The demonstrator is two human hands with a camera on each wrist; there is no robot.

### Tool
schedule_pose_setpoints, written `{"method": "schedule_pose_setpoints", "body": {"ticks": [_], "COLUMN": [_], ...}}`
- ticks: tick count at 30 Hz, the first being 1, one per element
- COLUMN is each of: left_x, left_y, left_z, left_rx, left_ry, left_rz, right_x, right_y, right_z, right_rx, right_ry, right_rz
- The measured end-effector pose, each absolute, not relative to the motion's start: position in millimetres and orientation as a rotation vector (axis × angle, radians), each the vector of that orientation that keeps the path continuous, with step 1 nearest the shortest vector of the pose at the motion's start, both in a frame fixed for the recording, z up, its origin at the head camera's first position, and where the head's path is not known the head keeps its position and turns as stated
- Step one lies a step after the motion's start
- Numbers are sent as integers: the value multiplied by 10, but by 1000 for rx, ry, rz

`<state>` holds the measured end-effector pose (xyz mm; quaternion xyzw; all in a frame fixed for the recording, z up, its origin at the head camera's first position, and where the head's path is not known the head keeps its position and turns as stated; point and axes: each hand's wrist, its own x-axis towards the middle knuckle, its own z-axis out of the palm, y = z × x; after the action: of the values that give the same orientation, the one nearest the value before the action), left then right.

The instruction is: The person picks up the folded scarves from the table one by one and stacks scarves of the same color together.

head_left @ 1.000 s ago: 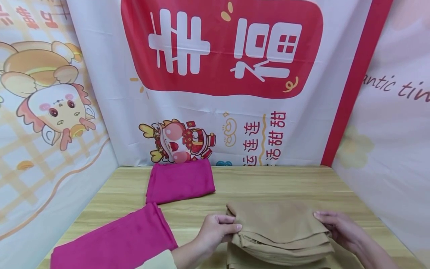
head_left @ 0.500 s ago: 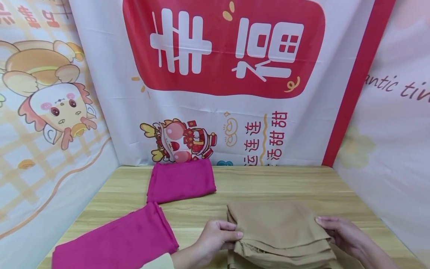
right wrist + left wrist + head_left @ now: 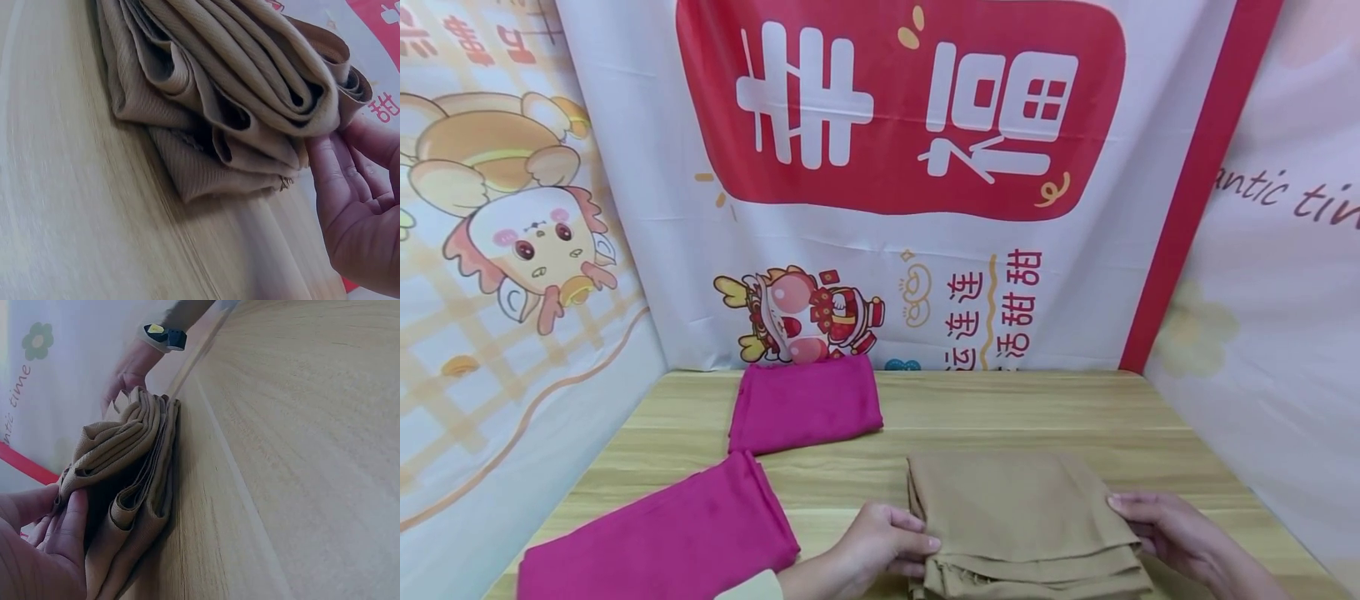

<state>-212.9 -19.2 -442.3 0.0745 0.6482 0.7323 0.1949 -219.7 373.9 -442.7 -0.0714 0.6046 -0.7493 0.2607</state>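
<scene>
Wood table stretches beyond tan cloth, fingers pinching both side edges.

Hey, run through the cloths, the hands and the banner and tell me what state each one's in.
Tan cloth: folded into a thick, layered bundle
Left hand: pinching the tan cloth's upper layers at the left side
Right hand: pinching them at the right side
Nearer magenta cloth: folded, lying flat
Farther magenta cloth: folded, lying flat
Banner: hanging, lettering sideways
</scene>
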Motion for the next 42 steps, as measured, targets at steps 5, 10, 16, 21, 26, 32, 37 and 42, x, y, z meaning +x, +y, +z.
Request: {"method": "schedule_pose_setpoints", "body": {"ticks": [5,10,16,21,26,32,37,42], "left_x": [-2127,-2119,-2119,-2117,-2115,-2106,-2100,-2097], "left_y": [-213,-221,-247,-271,-295,-335,-363,-384], "left_z": [-4448,-4455,-4459,-4486,-4505,-4507,-4512,-4510], "left_rx": [208,200,183,182,184,213,226,236], "left_ry": [1803,1771,1745,1733,1728,1714,1713,1713], "left_rz": [2041,2051,2027,2009,1997,1962,1931,1918], "right_x": [-2186,-2180,-2178,-2172,-2167,-2164,-2163,-2161], "right_y": [3772,3796,3818,3820,3820,3813,3804,3792], "right_z": [-4453,-4474,-4486,-4492,-4501,-4491,-4461,-4432], "right_rx": [-197,-201,-203,-196,-203,-224,-208,-170], "right_ry": [1613,1585,1581,1593,1588,1572,1582,1640], "right_rz": [-2007,-2013,-2008,-2000,-1990,-1980,-1967,-1942]}}
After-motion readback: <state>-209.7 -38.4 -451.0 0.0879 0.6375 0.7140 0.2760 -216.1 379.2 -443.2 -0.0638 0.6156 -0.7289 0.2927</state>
